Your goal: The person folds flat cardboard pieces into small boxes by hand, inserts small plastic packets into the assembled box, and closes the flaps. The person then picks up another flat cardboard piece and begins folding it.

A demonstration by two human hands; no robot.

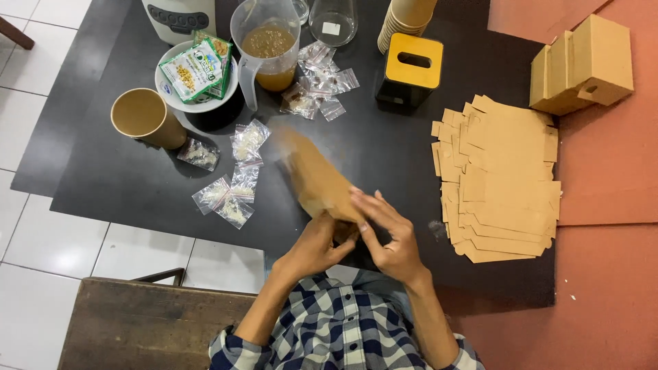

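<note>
Cardboard blank held in both hands over table

Cardboard blank (319,179), brown and motion-blurred, sits above the black table (384,151). Left hand (317,245) and right hand (387,236) each have their grip clamped on its near end, probably to steady it for folding. Flat blank stack (504,175) lies well right; small clear bags (229,195) lie left.
</note>
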